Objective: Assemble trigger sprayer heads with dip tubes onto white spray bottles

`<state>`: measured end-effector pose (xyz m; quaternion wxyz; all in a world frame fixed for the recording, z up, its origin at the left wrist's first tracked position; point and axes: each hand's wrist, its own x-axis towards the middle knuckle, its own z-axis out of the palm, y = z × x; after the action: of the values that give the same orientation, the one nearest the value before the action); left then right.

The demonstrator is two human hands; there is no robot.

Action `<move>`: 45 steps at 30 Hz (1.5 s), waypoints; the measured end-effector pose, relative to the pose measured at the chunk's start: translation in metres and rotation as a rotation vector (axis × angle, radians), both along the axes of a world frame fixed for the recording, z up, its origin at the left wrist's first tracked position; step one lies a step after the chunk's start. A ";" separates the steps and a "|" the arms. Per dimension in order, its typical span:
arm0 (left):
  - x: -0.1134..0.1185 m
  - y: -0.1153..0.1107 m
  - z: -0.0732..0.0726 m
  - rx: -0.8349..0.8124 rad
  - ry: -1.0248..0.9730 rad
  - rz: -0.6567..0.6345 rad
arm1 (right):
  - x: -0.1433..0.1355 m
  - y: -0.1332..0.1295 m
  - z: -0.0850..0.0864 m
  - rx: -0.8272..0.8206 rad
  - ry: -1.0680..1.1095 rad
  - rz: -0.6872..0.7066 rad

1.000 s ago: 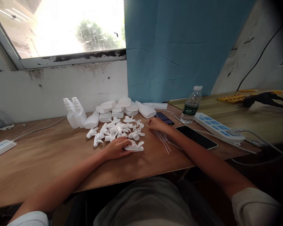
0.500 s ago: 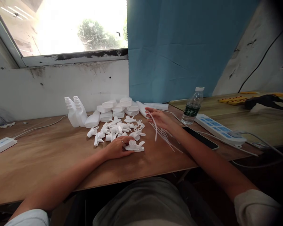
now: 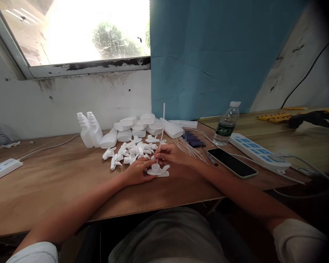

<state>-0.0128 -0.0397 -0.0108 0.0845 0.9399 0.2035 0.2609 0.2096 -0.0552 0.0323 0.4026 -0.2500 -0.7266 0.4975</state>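
My left hand (image 3: 138, 171) rests on the table and is closed on a white trigger spray head (image 3: 162, 170), which lies with its round collar facing up. Above that collar, my right hand (image 3: 171, 155) pinches a thin white tube (image 3: 162, 128). The tube stands nearly upright, its lower end at the collar; whether it sits inside cannot be made out. Behind my hands lies a pile of loose spray heads (image 3: 137, 149). More thin tubes (image 3: 190, 149) are spread to the right of my right hand.
Two white bottles (image 3: 90, 131) stand upright at the back left, beside a stack of lying bottles (image 3: 138, 126). A phone (image 3: 232, 163), a water bottle (image 3: 226, 124) and a power strip (image 3: 257, 151) are on the right. Another power strip (image 3: 5, 170) lies far left.
My right hand has moved left and down from the loose tubes to the spray head, bringing one tube, now turned upright. My left hand stays at the spray head.
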 end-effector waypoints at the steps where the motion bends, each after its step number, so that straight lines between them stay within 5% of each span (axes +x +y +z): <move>1: 0.000 0.001 -0.001 0.001 0.000 -0.001 | -0.001 0.001 -0.003 0.007 0.006 0.000; 9: 0.000 0.000 0.000 0.005 0.000 -0.006 | 0.000 0.005 -0.013 0.075 -0.069 0.004; 17: 0.000 0.007 -0.011 0.021 -0.075 -0.052 | -0.006 -0.008 -0.002 0.341 -0.331 -0.112; 31: 0.000 0.006 -0.010 -0.041 -0.088 -0.046 | -0.012 -0.004 -0.009 0.547 -0.397 -0.139; 38: 0.000 -0.005 -0.001 -0.136 -0.154 0.018 | -0.006 -0.005 -0.006 0.284 -0.258 -0.103; 42: -0.001 -0.009 0.007 -0.324 -0.360 0.162 | 0.006 0.008 -0.006 0.250 -0.003 0.032; 45: -0.002 -0.005 0.010 -0.282 -0.509 0.240 | 0.008 0.018 -0.013 0.164 0.090 0.064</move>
<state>-0.0148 -0.0448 -0.0012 0.2308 0.7926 0.3193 0.4653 0.2175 -0.0368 0.0194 0.4379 -0.1701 -0.7535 0.4599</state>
